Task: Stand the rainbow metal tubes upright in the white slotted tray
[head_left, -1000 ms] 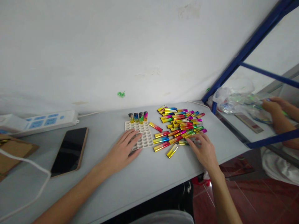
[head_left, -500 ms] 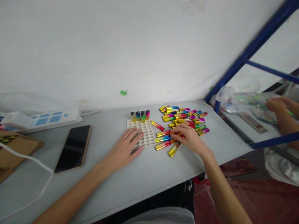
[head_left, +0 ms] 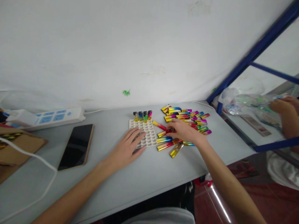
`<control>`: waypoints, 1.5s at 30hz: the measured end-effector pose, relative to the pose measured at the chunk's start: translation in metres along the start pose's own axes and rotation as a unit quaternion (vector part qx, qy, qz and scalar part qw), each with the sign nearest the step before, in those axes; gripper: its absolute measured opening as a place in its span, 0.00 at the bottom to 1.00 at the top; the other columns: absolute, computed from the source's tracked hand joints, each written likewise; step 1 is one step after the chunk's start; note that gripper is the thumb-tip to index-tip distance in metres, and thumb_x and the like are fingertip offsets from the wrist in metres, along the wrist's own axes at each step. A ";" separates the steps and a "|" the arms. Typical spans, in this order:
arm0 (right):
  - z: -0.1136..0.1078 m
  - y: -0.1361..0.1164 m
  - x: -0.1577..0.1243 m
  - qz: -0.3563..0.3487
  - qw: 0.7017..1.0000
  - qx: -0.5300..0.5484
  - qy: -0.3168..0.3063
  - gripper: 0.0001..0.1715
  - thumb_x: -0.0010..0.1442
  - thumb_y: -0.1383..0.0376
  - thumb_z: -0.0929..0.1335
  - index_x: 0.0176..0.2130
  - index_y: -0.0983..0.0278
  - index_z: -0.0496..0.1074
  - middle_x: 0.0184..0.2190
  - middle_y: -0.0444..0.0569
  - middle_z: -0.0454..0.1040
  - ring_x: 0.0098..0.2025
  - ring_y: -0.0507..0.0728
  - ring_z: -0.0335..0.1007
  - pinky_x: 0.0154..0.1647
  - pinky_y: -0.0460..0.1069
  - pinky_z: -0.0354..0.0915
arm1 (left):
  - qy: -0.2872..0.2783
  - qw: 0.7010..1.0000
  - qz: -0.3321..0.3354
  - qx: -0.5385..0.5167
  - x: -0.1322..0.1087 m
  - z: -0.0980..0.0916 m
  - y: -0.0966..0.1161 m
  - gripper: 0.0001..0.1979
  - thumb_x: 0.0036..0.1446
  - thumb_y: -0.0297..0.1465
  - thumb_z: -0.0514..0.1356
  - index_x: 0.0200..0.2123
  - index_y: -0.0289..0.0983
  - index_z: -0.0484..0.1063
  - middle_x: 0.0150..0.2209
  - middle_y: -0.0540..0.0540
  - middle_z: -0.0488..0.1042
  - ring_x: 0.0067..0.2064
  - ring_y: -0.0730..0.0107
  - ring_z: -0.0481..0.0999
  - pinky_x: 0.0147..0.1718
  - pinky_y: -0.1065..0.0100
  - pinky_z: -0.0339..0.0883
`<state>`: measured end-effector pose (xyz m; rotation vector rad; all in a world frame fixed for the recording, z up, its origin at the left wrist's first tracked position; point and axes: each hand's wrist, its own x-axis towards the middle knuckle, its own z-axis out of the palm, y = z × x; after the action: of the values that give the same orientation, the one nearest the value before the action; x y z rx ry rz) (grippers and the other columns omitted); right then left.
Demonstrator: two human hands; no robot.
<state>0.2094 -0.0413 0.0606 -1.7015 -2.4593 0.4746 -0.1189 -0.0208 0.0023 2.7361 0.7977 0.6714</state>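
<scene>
A white tray (head_left: 150,134) with rows of holes lies on the grey table. Several lighters (head_left: 145,116) with dark tops stand upright along its back edge. My left hand (head_left: 130,143) rests over the tray's left front part, fingers apart and holding nothing. To the right, a pile of shiny, many-coloured metallic lighter sleeves (head_left: 184,116) is spread on the table. My right hand (head_left: 181,129) is at the left side of this pile, its fingers closed round a dark-topped red lighter, partly hidden by the fingers. Below it lies a yellow sleeve (head_left: 176,150).
A black phone (head_left: 76,146), a white power strip (head_left: 58,118), a cable and a cardboard box (head_left: 18,149) are on the left. At the right, beyond a blue frame (head_left: 233,74), another person's hands touch clear plastic bags (head_left: 247,102).
My right hand has moved slightly left and back, and a dark lighter top now shows at its fingertips. The view has shifted a little. My left hand stays on the tray.
</scene>
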 end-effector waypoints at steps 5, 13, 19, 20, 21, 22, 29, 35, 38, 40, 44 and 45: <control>0.003 -0.002 0.010 0.006 1.000 0.010 -0.014 0.09 0.64 0.64 0.76 0.43 0.66 0.77 0.43 0.54 0.76 0.45 0.61 0.72 0.47 0.52 0.65 | -0.007 1.000 0.001 0.001 0.000 0.000 0.001 0.26 0.71 0.38 0.59 0.69 0.38 0.66 0.68 0.34 0.68 0.72 0.45 0.64 0.71 0.40 0.60; -0.008 0.001 0.013 -0.009 0.996 0.088 -0.024 0.07 0.68 0.62 0.72 0.41 0.64 0.74 0.39 0.51 0.78 0.38 0.58 0.72 0.40 0.50 0.64 | -0.004 1.000 -0.001 0.001 0.000 0.001 0.001 0.26 0.72 0.38 0.58 0.69 0.39 0.66 0.68 0.34 0.68 0.72 0.44 0.63 0.70 0.37 0.61; -0.005 0.006 0.028 -0.035 0.933 0.332 0.137 0.16 0.62 0.53 0.75 0.42 0.62 0.78 0.42 0.49 0.79 0.44 0.58 0.75 0.47 0.52 0.68 | 0.001 1.000 0.004 -0.003 -0.001 0.001 0.000 0.26 0.71 0.37 0.59 0.69 0.39 0.66 0.68 0.34 0.68 0.72 0.45 0.63 0.71 0.38 0.61; -0.002 0.003 0.032 -0.033 0.907 0.389 0.160 0.18 0.60 0.51 0.77 0.42 0.61 0.78 0.43 0.49 0.79 0.45 0.58 0.75 0.47 0.52 0.69 | 0.001 1.000 0.004 0.000 -0.001 0.001 0.000 0.26 0.71 0.37 0.59 0.69 0.38 0.66 0.68 0.34 0.68 0.72 0.45 0.63 0.70 0.38 0.61; 0.000 -0.001 0.037 -0.028 0.878 0.445 0.177 0.20 0.58 0.50 0.77 0.41 0.61 0.78 0.43 0.49 0.79 0.45 0.58 0.75 0.47 0.53 0.70 | 0.000 1.000 0.005 0.002 -0.001 0.001 0.000 0.26 0.71 0.37 0.59 0.69 0.38 0.66 0.68 0.34 0.68 0.71 0.45 0.63 0.70 0.38 0.61; 0.003 -0.007 0.041 -0.022 0.848 0.495 0.186 0.21 0.57 0.48 0.78 0.41 0.61 0.77 0.43 0.49 0.79 0.44 0.58 0.76 0.47 0.53 0.70 | -0.002 1.000 0.006 0.006 -0.001 0.001 0.000 0.26 0.71 0.37 0.58 0.69 0.38 0.66 0.68 0.34 0.68 0.71 0.45 0.63 0.70 0.38 0.61; 0.015 -0.058 0.058 -0.005 0.682 0.720 0.130 0.27 0.56 0.44 0.78 0.41 0.55 0.66 0.25 0.35 0.65 0.26 0.51 0.67 0.28 0.48 0.69 | -0.011 1.000 -0.003 0.005 0.000 -0.001 0.003 0.25 0.72 0.38 0.58 0.68 0.38 0.66 0.68 0.33 0.68 0.71 0.44 0.63 0.70 0.37 0.62; 0.038 -0.074 0.060 0.012 0.730 0.670 0.134 0.27 0.63 0.39 0.71 0.44 0.55 0.64 0.20 0.32 0.62 0.16 0.47 0.41 0.15 0.44 0.41 | -0.003 1.000 0.001 0.004 -0.001 0.000 0.003 0.26 0.71 0.38 0.59 0.69 0.37 0.66 0.68 0.34 0.67 0.72 0.45 0.63 0.71 0.38 0.60; 0.046 -0.080 0.058 0.032 0.743 0.653 0.144 0.28 0.62 0.38 0.71 0.40 0.56 0.63 0.19 0.31 0.54 0.18 0.48 0.42 0.17 0.45 0.41 | -0.004 1.000 0.004 0.004 -0.001 0.000 0.002 0.26 0.71 0.37 0.59 0.69 0.37 0.65 0.68 0.33 0.68 0.72 0.45 0.62 0.71 0.39 0.61; 0.050 -0.084 0.056 0.042 0.758 0.624 0.183 0.29 0.63 0.38 0.70 0.33 0.58 0.62 0.20 0.34 0.54 0.20 0.48 0.43 0.19 0.46 0.43 | -0.004 1.000 0.005 0.003 -0.001 0.000 0.003 0.26 0.71 0.37 0.59 0.69 0.37 0.66 0.68 0.33 0.68 0.72 0.45 0.62 0.70 0.39 0.61; 0.062 -0.086 0.055 0.072 0.795 0.553 0.239 0.37 0.65 0.37 0.67 0.23 0.59 0.56 0.18 0.37 0.51 0.22 0.49 0.44 0.22 0.48 0.43 | -0.001 1.000 0.006 0.007 0.000 -0.001 0.004 0.26 0.72 0.37 0.58 0.69 0.38 0.65 0.68 0.34 0.68 0.72 0.45 0.64 0.70 0.39 0.61; 0.066 -0.086 0.055 0.085 0.801 0.543 0.239 0.37 0.64 0.36 0.67 0.22 0.59 0.55 0.18 0.37 0.50 0.22 0.49 0.43 0.23 0.48 0.42 | -0.001 1.000 0.008 0.009 0.001 -0.001 0.004 0.26 0.72 0.37 0.58 0.69 0.38 0.65 0.68 0.34 0.68 0.71 0.46 0.64 0.71 0.39 0.61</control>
<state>0.0952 -0.0304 0.0212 -1.2516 -1.2017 1.0414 -0.1169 -0.0239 0.0048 2.7608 0.7857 0.6692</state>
